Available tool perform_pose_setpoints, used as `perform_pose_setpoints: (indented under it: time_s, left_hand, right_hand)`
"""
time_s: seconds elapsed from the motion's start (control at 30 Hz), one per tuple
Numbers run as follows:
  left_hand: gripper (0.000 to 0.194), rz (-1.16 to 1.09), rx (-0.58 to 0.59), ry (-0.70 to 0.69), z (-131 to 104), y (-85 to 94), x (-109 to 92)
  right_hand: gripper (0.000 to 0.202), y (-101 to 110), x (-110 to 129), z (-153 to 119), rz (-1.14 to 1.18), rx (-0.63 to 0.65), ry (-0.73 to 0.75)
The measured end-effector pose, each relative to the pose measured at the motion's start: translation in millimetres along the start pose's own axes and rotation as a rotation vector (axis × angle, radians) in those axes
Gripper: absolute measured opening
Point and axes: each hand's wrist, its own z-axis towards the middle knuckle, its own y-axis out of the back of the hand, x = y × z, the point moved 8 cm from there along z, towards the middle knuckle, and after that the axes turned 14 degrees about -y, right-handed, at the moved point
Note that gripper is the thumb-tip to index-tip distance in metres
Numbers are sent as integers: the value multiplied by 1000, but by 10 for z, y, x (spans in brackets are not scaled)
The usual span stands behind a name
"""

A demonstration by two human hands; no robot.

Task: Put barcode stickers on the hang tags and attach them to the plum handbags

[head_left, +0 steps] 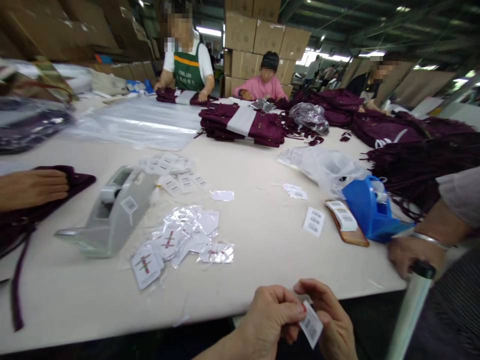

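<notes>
Near the table's front edge, my left hand (272, 312) pinches a small white barcode label (311, 327) between thumb and fingers. My right hand (333, 320) is curled around the label's other side, its thumb at the edge. A small red spot shows at the left thumb's tip. Beyond my hands lies a white sheet of barcode stickers (314, 221). To the left is a pile of printed white cards in clear plastic sleeves (176, 237), with several barcode tags (185, 182) behind it.
A grey tape dispenser (123, 215) stands left, a blue one (369, 207) right, beside a phone (348, 225) with stickers. Folded maroon garments (262, 127) lie farther back. A person's hand (416, 255) rests by a pole at right; another (33, 189) lies on maroon cloth at left.
</notes>
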Motion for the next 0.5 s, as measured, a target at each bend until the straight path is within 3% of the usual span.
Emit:
perform_pose_setpoints:
  time_s: [0.1,0.2,0.37,0.5]
  left_hand:
    - [19,55,-207,-183,66,249,-148]
    - [20,73,-348,-300,70,435,-306]
    - [23,113,-347,-375,96,534,-350]
    - [25,228,-310,-428,118,581,-258]
  right_hand:
    - [42,60,-124,37,258,-202,-117]
    - [39,18,-176,-20,243,-363,-201]
    - [41,-229,-264,-31,44,-314,-313]
    - [44,-251,-338,26,21,-352,-363]
